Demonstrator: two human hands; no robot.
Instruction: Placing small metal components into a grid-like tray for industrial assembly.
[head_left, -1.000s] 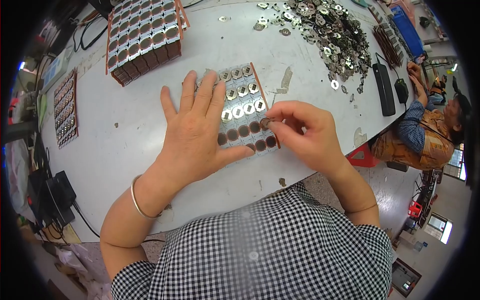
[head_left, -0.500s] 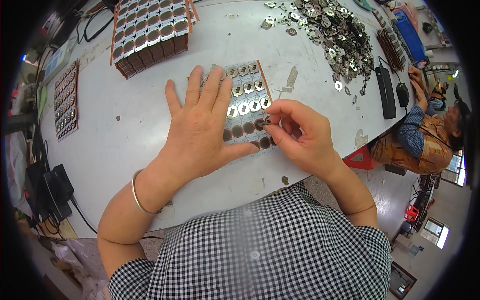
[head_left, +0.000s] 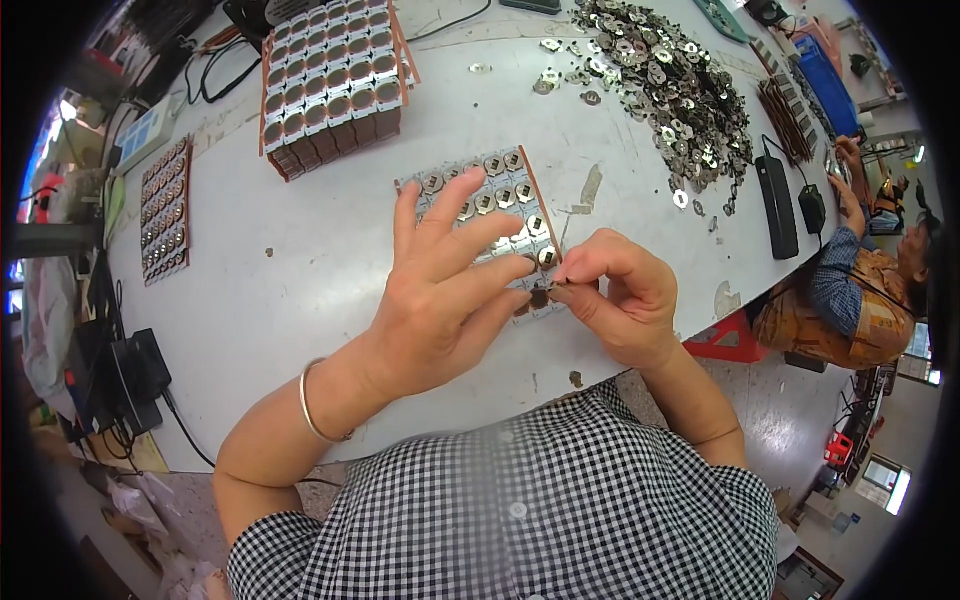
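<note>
A panel of small circuit boards [head_left: 541, 205] lies on the table before me, its upper rows bearing shiny metal clips and a dark round pad [head_left: 540, 299] showing near the bottom. Over the panel's left part, my left hand [head_left: 425, 300] has its fingers spread, thumb and index tips close to the lower rows; it covers many of the boards. My right hand [head_left: 630, 310] is at the panel's lower right edge, thumb and forefinger pinched together. A small dark bit shows between those fingertips, too small to name.
A loose heap of metal clips [head_left: 690, 105] lies at the far right. At the back left stands a stack of similar panels [head_left: 335, 85]; another clip-filled panel [head_left: 166, 210] lies left. A black bar-shaped device [head_left: 776, 205] is near the right edge, where another person [head_left: 845, 295] sits.
My left hand has lifted from lying flat, its thumb drawn toward the forefinger. A clip now shows at the fourth row's right end. My right hand moved slightly down and right; the view shifted.
</note>
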